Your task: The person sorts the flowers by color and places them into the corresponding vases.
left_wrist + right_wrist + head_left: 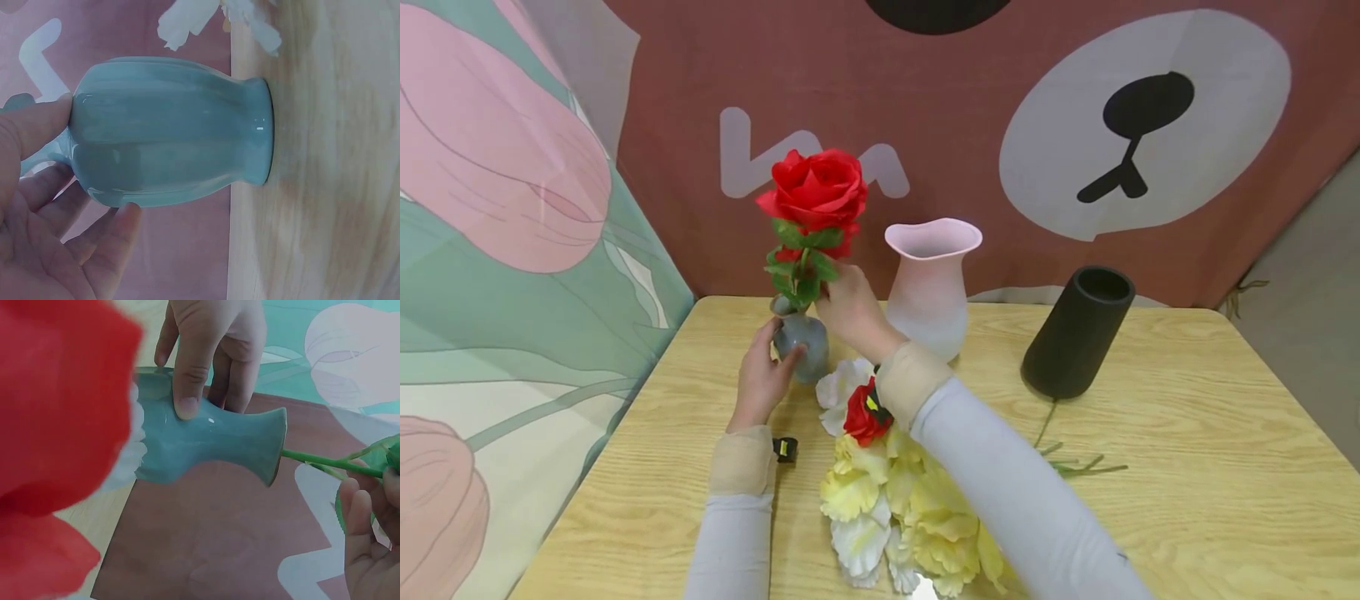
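Observation:
A small blue-grey glazed vase (805, 354) stands upright at the left of the table. My left hand (758, 385) holds it round the body and neck, thumb on one side and fingers on the other. In the left wrist view the vase's foot (259, 131) rests on the wood. A tall red rose (820, 196) with green leaves rises above the vase. Its stem (325, 460) runs into the vase's mouth in the right wrist view. My right hand (856, 310) pinches that stem just below the leaves; the stem's lower end is hidden inside the vase.
A pink-and-white vase (928, 304) stands close behind my right wrist. Farther right is a black vase (1075, 337). Yellow and white flowers (925, 517) lie under my right forearm, with a smaller red rose (863, 417) among them. Green stems (1082, 468) stick out to the right.

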`<action>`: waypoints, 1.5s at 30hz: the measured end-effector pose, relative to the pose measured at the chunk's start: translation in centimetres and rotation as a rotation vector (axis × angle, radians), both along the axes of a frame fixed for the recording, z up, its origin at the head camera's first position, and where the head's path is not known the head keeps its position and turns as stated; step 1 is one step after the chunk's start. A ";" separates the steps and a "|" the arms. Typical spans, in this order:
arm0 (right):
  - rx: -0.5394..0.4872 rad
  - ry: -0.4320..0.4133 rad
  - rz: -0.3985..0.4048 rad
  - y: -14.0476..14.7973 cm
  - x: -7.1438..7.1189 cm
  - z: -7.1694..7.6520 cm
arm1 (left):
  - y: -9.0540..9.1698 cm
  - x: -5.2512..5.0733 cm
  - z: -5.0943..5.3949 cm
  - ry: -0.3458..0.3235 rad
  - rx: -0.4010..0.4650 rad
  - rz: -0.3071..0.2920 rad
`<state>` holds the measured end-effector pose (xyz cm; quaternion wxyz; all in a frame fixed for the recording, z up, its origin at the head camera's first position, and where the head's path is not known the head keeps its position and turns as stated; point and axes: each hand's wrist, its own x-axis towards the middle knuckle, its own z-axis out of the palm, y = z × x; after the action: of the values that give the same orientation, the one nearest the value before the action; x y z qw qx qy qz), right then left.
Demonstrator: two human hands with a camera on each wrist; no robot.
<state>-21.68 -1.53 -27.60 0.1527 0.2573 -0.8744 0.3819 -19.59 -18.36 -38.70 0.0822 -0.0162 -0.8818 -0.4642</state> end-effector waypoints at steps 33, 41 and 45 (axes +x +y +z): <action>-0.192 -0.297 0.178 7.6 2.3 1.3 | 0.0 0.0 -0.4 0.009 0.032 -0.011; -0.184 -0.334 0.140 12.9 5.6 1.2 | -0.2 0.0 -0.3 0.004 0.027 -0.008; -0.136 -0.378 0.076 15.1 6.7 0.2 | -0.2 -0.1 -0.4 0.005 0.029 -0.009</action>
<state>-15.00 13.55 -27.41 -0.0114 0.2029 -0.8494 0.4871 -19.67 -18.54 -39.06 0.0823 -0.0202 -0.8747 -0.4772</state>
